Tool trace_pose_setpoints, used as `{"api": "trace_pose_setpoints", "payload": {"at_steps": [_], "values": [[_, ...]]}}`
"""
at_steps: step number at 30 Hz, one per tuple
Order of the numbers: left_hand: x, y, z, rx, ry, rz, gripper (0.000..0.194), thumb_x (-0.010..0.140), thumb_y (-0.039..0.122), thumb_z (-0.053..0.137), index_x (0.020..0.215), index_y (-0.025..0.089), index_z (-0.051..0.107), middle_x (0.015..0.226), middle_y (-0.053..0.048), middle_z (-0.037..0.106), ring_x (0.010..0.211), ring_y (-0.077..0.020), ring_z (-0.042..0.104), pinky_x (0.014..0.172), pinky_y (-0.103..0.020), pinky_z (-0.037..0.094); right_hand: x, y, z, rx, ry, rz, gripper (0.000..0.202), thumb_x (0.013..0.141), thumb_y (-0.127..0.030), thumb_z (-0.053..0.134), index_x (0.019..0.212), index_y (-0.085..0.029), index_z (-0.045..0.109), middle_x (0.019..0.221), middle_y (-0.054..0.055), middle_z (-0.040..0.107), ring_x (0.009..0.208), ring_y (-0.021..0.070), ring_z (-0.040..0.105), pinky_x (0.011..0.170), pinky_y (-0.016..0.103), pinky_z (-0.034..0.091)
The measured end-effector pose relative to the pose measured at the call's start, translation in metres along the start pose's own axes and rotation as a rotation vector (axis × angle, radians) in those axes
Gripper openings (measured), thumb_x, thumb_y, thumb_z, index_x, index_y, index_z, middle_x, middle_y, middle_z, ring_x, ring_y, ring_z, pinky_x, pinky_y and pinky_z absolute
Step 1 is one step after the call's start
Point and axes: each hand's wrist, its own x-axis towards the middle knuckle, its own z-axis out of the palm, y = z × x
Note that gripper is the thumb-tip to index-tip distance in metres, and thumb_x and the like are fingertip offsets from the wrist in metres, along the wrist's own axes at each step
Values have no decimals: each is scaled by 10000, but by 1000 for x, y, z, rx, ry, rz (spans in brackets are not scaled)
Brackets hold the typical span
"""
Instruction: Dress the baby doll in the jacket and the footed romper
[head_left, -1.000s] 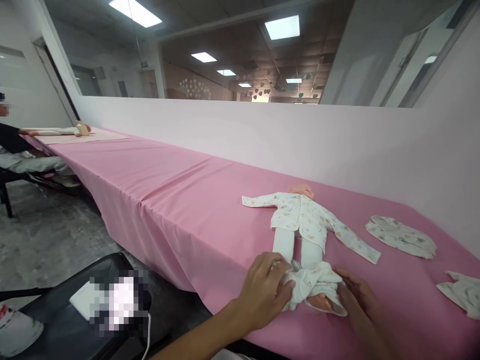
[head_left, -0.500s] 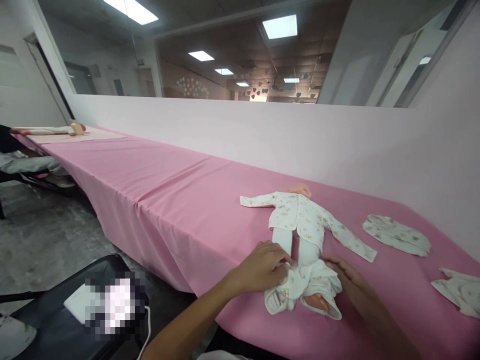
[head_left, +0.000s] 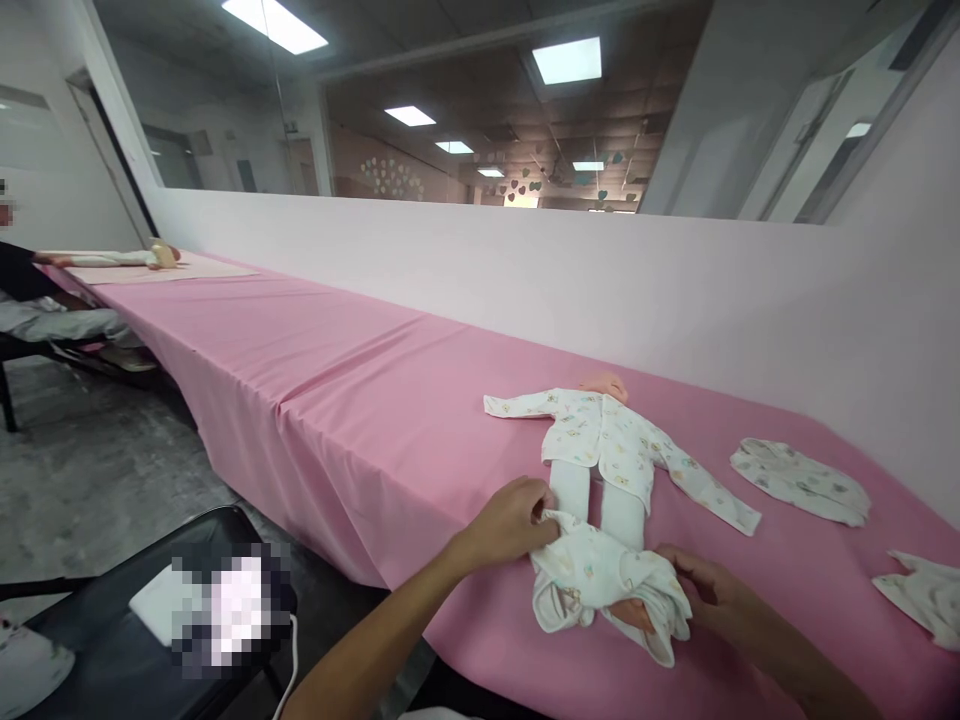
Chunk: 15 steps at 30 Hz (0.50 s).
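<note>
White patterned pants (head_left: 600, 570) are lying bunched around the lower legs of a doll (head_left: 604, 385) at the near edge of the pink-covered tabletop (head_left: 360, 400). The left hand (head_left: 536, 520) is pinching the upper left corner of the pants, thumb and fingers closing on the waistband. The right hand (head_left: 686, 580) is touching the opposite edge with its fingers bent — whether it is clamping the fabric I cannot tell. A foot (head_left: 634, 612) is showing through an opening between folds.

The doll is lying with its head toward the wall (head_left: 450, 255), wearing a printed white jacket (head_left: 596, 425) and white leggings (head_left: 570, 488). One sleeve is stretching out to the left, the other slanting down to the right. Two more pale garments are resting to the right: one folded flat (head_left: 800, 482), one crumpled (head_left: 926, 597).

A black chair (head_left: 97, 610) is standing at lower left, carrying a white item (head_left: 166, 605) beside something blurred out. At the far end, another person's dark sleeve (head_left: 16, 272) is reaching toward a second doll (head_left: 112, 259) — that one is lying on a pale cloth (head_left: 202, 268).
</note>
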Motion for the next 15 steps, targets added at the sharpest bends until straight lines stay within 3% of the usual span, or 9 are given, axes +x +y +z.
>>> {"api": "trace_pose_setpoints", "payload": {"at_steps": [3, 4, 7, 10, 15], "values": [[7, 5, -2, -249, 27, -57, 76, 746, 188, 537, 788, 192, 474, 794, 30, 491, 681, -103, 414, 566, -216, 330, 16, 6, -14, 142, -213, 140, 308, 758, -501, 489, 709, -214, 590, 691, 40, 627, 672, 226, 591, 606, 342, 471], [10, 6, -3, -307, 23, -63, 73, 752, 182, 534, 798, 190, 478, 791, 32, 490, 678, -98, 413, 570, -211, 334, 22, 8, -18, 162, -228, 173, 295, 757, -495, 511, 748, -211, 591, 716, 34, 638, 688, 225, 602, 613, 336, 474], [22, 4, -3, -403, 9, -99, 83, 776, 200, 537, 821, 191, 467, 743, 49, 462, 642, -84, 402, 562, -202, 331, 39, 13, -20, 104, -109, 190, 271, 763, -464, 515, 857, -216, 572, 798, 22, 666, 732, 218, 623, 632, 314, 472], [31, -7, 1, -367, 16, -124, 98, 798, 223, 533, 824, 196, 443, 728, 57, 445, 619, -80, 387, 551, -203, 320, 44, 18, -6, -126, 49, 186, 224, 743, -435, 496, 794, -221, 535, 745, 7, 649, 710, 205, 606, 620, 298, 442], [39, -23, 6, -137, 180, -72, 68, 847, 257, 497, 839, 201, 460, 738, 45, 501, 667, -109, 439, 590, -234, 328, 43, 17, 9, -368, 146, 218, 247, 755, -472, 453, 677, -237, 451, 575, -19, 552, 552, 173, 501, 538, 290, 367]]}}
